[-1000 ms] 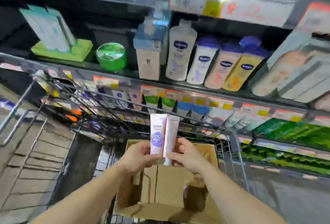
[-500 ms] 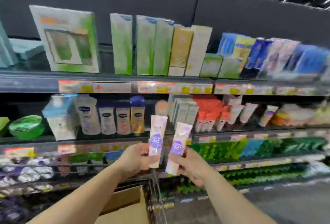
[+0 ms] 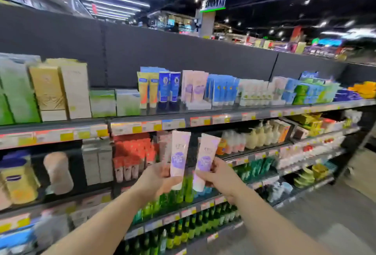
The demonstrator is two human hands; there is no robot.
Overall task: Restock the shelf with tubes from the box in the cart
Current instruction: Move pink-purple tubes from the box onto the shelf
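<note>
each of the hands grips one pink tube with a purple label by its cap end, left hand on the left tube, right hand on the right tube, held upright before the shelves, likely so they go onto the top shelf beside the matching tubes.

Pale pink tubes with purple round labels against a many-coloured shelf

The left tube and right tube are pale pink with a purple roundel, white at the cap end; matching pink-and-purple tubes stand on the top shelf, which is dark grey with orange, white and yellow price tags. Nearby are blue tubes, yellow tubes, a gold box, green-fading boxes, red-orange packs and green bottles.
</note>
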